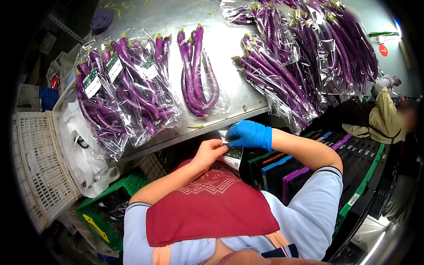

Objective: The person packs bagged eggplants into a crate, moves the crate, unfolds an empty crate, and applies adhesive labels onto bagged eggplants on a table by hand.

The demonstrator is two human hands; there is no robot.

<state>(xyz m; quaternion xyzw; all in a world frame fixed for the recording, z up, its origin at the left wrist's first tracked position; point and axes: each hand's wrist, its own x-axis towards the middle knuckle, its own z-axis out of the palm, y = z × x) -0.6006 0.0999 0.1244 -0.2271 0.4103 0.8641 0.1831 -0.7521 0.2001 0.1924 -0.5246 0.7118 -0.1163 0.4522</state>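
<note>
My left hand [211,152], bare, pinches the edge of a strip of dark green and white labels [232,162] in front of my apron. My right hand [248,134], in a blue glove, has its fingers closed on the upper end of the same strip. Just beyond my hands, several long purple eggplants [197,66] lie on the metal table [170,17], with clear plastic around part of them. To their left are bagged eggplants [132,86] with green and white labels on the bags. A small green scrap [195,126] lies by the table's front edge.
A large pile of bagged eggplants [282,66] covers the table's right side. Black crates [318,163] with coloured edges stand at my right. On the left are a white crate [42,154], white plastic bags [84,150] and a green crate [95,207]. A purple round object [102,20] sits at the far-left corner.
</note>
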